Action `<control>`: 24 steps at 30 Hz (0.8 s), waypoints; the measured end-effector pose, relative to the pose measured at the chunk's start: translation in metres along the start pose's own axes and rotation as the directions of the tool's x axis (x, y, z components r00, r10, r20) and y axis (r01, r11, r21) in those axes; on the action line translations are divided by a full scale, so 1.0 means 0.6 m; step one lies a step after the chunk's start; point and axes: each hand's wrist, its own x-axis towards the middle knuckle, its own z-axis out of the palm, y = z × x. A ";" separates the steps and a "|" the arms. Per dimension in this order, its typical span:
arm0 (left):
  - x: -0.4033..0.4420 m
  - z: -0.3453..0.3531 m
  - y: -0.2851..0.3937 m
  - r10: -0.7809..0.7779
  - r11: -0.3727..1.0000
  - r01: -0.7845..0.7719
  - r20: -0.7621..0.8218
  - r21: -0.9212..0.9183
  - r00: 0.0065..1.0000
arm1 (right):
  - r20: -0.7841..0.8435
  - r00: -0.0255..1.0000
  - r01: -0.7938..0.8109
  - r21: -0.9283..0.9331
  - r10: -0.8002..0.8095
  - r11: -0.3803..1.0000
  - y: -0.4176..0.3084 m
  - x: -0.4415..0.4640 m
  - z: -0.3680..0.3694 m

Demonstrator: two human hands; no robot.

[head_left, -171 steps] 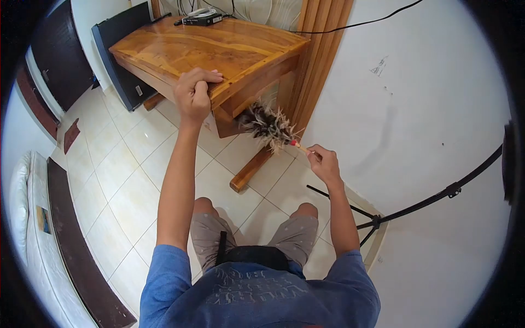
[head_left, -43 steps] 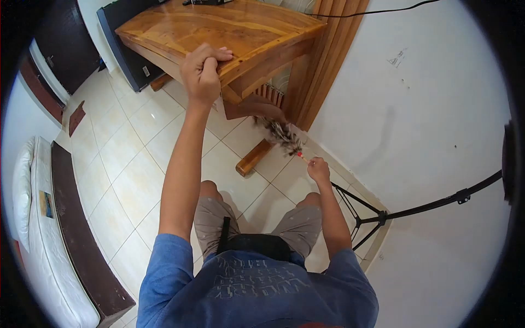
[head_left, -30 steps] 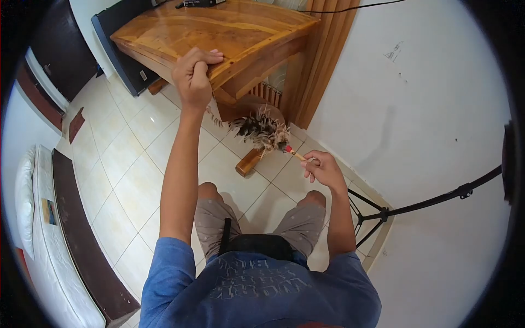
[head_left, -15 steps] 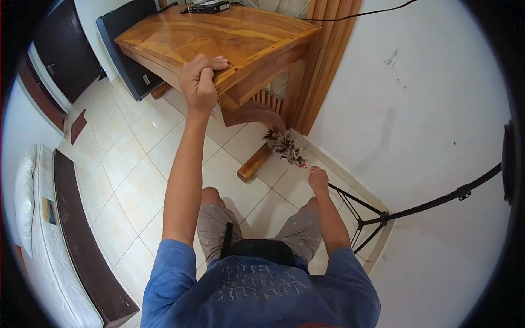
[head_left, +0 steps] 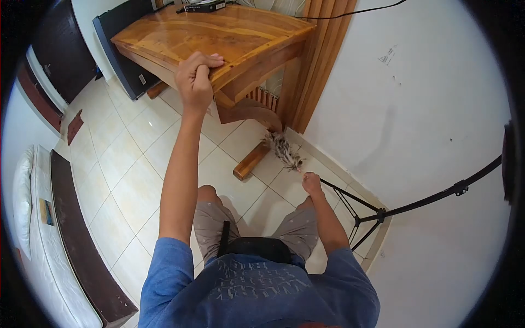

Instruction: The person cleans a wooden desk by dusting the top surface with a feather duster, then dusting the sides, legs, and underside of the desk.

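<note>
Feather duster (head_left: pixel 283 151) down by the wooden foot (head_left: pixel 251 162), right hand (head_left: pixel 312 184) nearer.
From that hand's fingers, clamped on its near end, it slants forward-left; the left hand (head_left: pixel 196 82) grips the table (head_left: pixel 202 34) corner.

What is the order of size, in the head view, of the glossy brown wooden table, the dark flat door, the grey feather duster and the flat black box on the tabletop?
1. Table
2. Door
3. Feather duster
4. Black box

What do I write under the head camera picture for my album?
Left hand on the wooden table, right hand holding a feather duster near the floor.
</note>
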 end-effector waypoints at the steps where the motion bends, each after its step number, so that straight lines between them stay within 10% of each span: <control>1: 0.000 -0.002 0.002 -0.003 1.000 0.003 0.000 0.006 1.000 | 0.050 0.998 0.044 0.066 -0.047 0.997 -0.006 -0.004 -0.001; 16: -0.002 -0.003 -0.002 -0.008 1.000 0.008 0.014 0.014 1.000 | 0.271 0.905 0.301 0.140 -0.329 0.943 -0.125 -0.118 -0.033; 24: -0.001 -0.003 -0.002 0.004 1.000 -0.004 0.008 0.019 1.000 | 0.329 0.944 0.005 -0.051 0.012 0.999 -0.165 -0.138 -0.124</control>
